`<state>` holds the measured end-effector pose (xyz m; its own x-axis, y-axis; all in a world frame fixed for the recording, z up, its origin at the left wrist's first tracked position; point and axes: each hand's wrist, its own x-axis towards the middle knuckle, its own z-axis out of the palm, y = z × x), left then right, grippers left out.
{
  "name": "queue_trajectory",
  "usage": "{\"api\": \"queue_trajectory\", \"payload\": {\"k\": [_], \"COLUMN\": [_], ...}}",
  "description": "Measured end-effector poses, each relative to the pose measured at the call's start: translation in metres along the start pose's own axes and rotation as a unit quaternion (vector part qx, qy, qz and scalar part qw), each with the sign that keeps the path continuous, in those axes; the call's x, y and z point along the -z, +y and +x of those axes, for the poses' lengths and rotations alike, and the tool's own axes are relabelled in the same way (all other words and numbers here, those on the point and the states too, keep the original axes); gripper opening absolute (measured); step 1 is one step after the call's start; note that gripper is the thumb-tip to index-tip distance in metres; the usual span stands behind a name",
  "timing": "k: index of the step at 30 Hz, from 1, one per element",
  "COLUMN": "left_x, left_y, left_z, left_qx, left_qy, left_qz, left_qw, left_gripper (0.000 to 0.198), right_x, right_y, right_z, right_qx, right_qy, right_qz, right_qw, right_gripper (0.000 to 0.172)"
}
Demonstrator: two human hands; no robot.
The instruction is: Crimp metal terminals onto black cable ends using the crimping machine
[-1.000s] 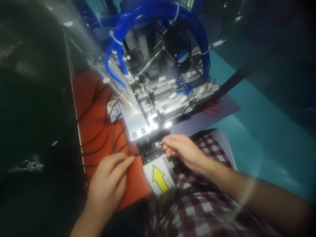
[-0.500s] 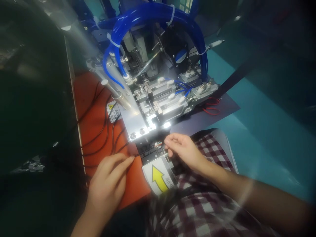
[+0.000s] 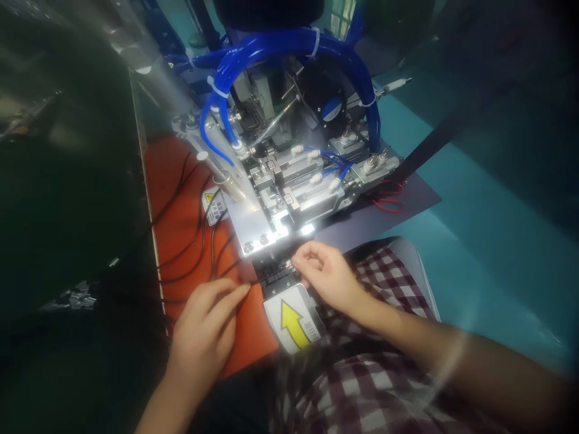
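My left hand point(image 3: 210, 325) is closed over the orange mat point(image 3: 253, 337), its thumb and forefinger pinching a black cable point(image 3: 266, 277) that runs right toward the machine. The cable's end, with small coloured wires point(image 3: 287, 265), lies at the black fixture point(image 3: 277, 280) below the lit metal plate. My right hand point(image 3: 328, 276) is closed in a pinch at those wire ends; the fingertips hide whether a wire is between them. A white label with a yellow arrow point(image 3: 293, 322) sits just below the fixture, between my hands.
The metal machine point(image 3: 312, 187) with thick blue tubes point(image 3: 271, 43) stands ahead. More black cables point(image 3: 199, 241) cross the mat at the left. A warning label point(image 3: 216, 206) and a red wire loop point(image 3: 389, 202) flank the machine.
My right hand has moved left onto the wire ends at the fixture. My left hand keeps its pinch on the cable. The view has shifted slightly.
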<state>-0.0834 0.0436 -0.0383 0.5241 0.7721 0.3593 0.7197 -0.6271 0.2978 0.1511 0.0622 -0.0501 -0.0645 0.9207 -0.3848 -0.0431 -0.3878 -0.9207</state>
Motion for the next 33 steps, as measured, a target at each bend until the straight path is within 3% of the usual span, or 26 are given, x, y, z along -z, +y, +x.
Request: {"api": "queue_trajectory", "payload": {"k": [3, 7, 14, 21, 28, 33], "left_x": [0.001, 0.001, 0.001, -0.001, -0.008, -0.006], "left_y": [0.001, 0.003, 0.006, 0.004, -0.020, -0.020], "left_z": [0.000, 0.004, 0.007, 0.015, 0.041, 0.041], "left_qx": [0.001, 0.001, 0.015, 0.049, 0.086, 0.095], "left_qy": [0.005, 0.007, 0.023, 0.036, 0.058, 0.065], "left_qz": [-0.004, -0.009, -0.045, -0.040, -0.038, -0.043], "left_qw": [1.000, 1.000, 0.999, 0.997, 0.994, 0.992], "left_gripper": [0.036, 0.033, 0.029, 0.028, 0.030, 0.030], "right_x": [0.010, 0.032, 0.059, 0.062, 0.051, 0.050], "right_y": [-0.001, 0.004, 0.037, 0.069, 0.078, 0.098], "right_z": [-0.003, -0.018, -0.058, -0.086, -0.099, -0.102], "right_qx": [-0.008, 0.014, -0.044, -0.088, -0.095, -0.113], "right_qy": [-0.018, 0.038, 0.055, -0.022, -0.082, -0.126], "right_qz": [-0.031, -0.011, -0.032, -0.071, -0.076, -0.090], "right_qw": [0.999, 0.999, 0.997, 0.993, 0.989, 0.981], "right_gripper": [0.021, 0.030, 0.040, 0.044, 0.036, 0.034]}}
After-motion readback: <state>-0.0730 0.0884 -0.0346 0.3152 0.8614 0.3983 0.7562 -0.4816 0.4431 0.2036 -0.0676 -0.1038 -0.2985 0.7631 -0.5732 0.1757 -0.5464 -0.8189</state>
